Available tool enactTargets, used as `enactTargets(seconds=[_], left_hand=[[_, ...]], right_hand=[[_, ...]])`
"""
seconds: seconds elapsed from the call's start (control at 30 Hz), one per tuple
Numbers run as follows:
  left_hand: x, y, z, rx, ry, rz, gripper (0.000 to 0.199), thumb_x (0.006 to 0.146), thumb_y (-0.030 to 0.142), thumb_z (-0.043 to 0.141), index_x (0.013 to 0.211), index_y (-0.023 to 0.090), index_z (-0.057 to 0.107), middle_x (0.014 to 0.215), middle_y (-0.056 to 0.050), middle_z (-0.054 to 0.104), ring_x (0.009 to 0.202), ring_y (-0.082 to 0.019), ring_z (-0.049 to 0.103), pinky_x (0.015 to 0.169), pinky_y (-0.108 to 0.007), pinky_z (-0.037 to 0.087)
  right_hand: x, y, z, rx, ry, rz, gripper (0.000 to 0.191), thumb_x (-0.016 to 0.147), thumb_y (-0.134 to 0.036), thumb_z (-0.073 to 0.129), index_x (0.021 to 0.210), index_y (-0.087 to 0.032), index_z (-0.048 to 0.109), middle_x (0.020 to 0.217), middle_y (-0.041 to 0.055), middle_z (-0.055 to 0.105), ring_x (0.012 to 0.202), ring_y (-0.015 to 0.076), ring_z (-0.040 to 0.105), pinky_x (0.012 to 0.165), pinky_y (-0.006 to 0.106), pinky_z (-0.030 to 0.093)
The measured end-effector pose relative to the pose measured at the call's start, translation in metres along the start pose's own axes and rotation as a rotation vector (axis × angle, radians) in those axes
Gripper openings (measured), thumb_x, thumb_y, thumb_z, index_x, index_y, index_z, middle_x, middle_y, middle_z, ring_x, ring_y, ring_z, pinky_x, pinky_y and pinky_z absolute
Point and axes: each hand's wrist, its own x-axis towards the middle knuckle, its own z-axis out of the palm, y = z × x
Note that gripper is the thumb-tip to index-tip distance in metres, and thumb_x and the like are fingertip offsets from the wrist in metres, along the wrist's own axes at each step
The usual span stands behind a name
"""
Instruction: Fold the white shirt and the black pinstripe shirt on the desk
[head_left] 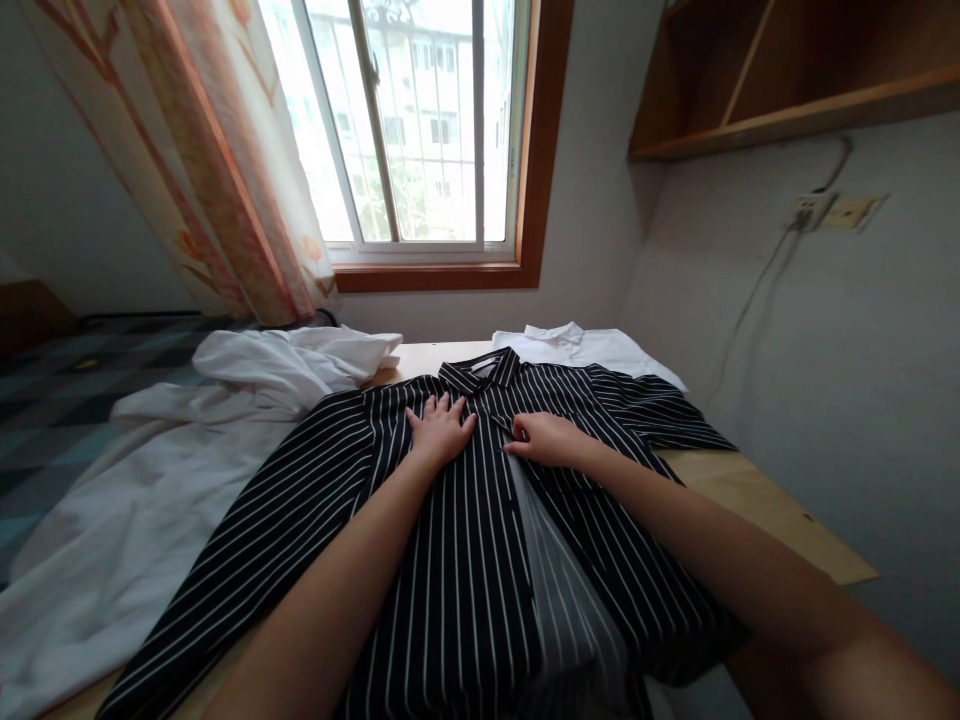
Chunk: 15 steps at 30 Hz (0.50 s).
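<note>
A black shirt with white stripes (465, 560) lies spread face up, its collar toward the window and its front partly parted below the chest. My left hand (441, 430) rests flat on the chest of the shirt, fingers spread. Just to the right, my right hand (547, 438) pinches the edge of the shirt's front opening between thumb and fingers. Under that edge the paler inside of the cloth shows. One striped sleeve stretches to the lower left and the other to the right.
The shirt lies on a wooden table (765, 500). A folded white shirt (592, 348) is behind its collar; crumpled white cloth (150, 520) lies at left by a checked bed (45, 400). A window (420, 130) stands ahead, with a shelf (795, 110) and a power socket (814, 212) at right.
</note>
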Motion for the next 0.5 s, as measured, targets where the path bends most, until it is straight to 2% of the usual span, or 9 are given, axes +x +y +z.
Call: enactTargets(seconds=[0.1, 0.2, 0.33, 0.43, 0.5], left_hand=[[0.001, 0.000, 0.002, 0.018, 0.038, 0.015, 0.064, 0.097, 0.054, 0.021, 0.150, 0.026, 0.039, 0.161, -0.009, 0.029, 0.149, -0.035, 0.020, 0.114, -0.069, 0.012], [0.003, 0.000, 0.002, 0.030, 0.010, 0.014, 0.064, 0.097, 0.054, 0.019, 0.152, 0.027, 0.036, 0.162, -0.009, 0.026, 0.149, -0.035, 0.019, 0.114, -0.069, 0.011], [0.003, 0.002, 0.000, 0.045, -0.011, 0.018, 0.064, 0.097, 0.054, 0.019, 0.153, 0.026, 0.035, 0.162, -0.011, 0.024, 0.149, -0.036, 0.019, 0.113, -0.071, 0.010], [-0.002, 0.005, -0.003, 0.100, 0.056, 0.045, 0.061, 0.098, 0.049, 0.023, 0.149, 0.021, 0.042, 0.158, -0.015, 0.034, 0.146, -0.037, 0.026, 0.112, -0.071, 0.011], [-0.008, 0.008, -0.008, 0.129, 0.148, 0.081, 0.053, 0.098, 0.040, 0.030, 0.141, 0.017, 0.052, 0.150, -0.017, 0.046, 0.138, -0.037, 0.039, 0.112, -0.067, 0.016]], right_hand=[[-0.006, 0.007, 0.000, 0.090, -0.001, -0.010, 0.012, 0.085, -0.031, 0.067, 0.089, -0.019, 0.068, 0.092, 0.0058, 0.071, 0.081, 0.0186, 0.061, 0.063, 0.026, 0.038], [-0.007, 0.009, -0.007, 0.206, 0.069, -0.010, 0.013, 0.084, -0.028, 0.068, 0.091, -0.017, 0.070, 0.090, 0.0057, 0.070, 0.078, 0.0168, 0.061, 0.066, 0.026, 0.040], [-0.006, -0.001, -0.012, 0.366, 0.167, -0.009, 0.016, 0.086, -0.029, 0.067, 0.091, -0.015, 0.072, 0.085, 0.0055, 0.070, 0.076, 0.0151, 0.060, 0.069, 0.026, 0.043], [-0.005, -0.010, 0.001, 0.400, 0.175, -0.007, 0.013, 0.085, -0.026, 0.067, 0.087, -0.014, 0.073, 0.084, 0.0052, 0.071, 0.076, 0.0144, 0.061, 0.070, 0.025, 0.043], [-0.004, -0.011, 0.014, 0.378, 0.132, 0.015, 0.009, 0.083, -0.023, 0.070, 0.081, -0.015, 0.073, 0.081, 0.0046, 0.071, 0.075, 0.0146, 0.062, 0.068, 0.024, 0.043]])
